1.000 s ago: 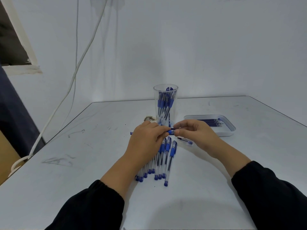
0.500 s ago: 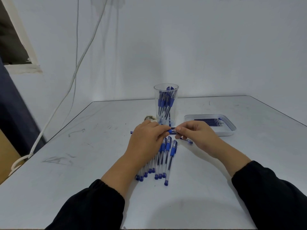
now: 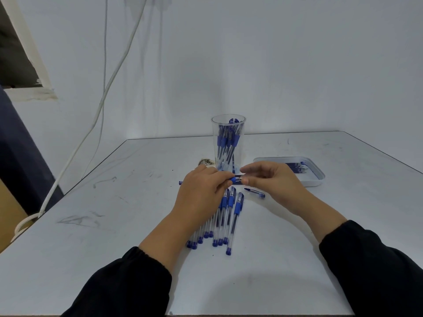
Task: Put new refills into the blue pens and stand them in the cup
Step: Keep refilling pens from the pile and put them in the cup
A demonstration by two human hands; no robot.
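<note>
My left hand grips a blue pen lying crosswise above the table; its far end pokes out left of the hand. My right hand pinches the pen's tip end with thumb and fingers. Below them several clear blue pens lie in a row on the table. A loose pen cap lies to the right of the row. Behind the hands stands a clear cup holding several blue pens. A white tray with several refills sits at the right.
The white table has scuff marks at the left and a dark stain left of the cup. White cables hang down the wall at the left. The wall stands close behind the table.
My right hand's fingers have shifted along the pen's tip end, and its other fingers have spread a little. The cap on the table is now uncovered.
</note>
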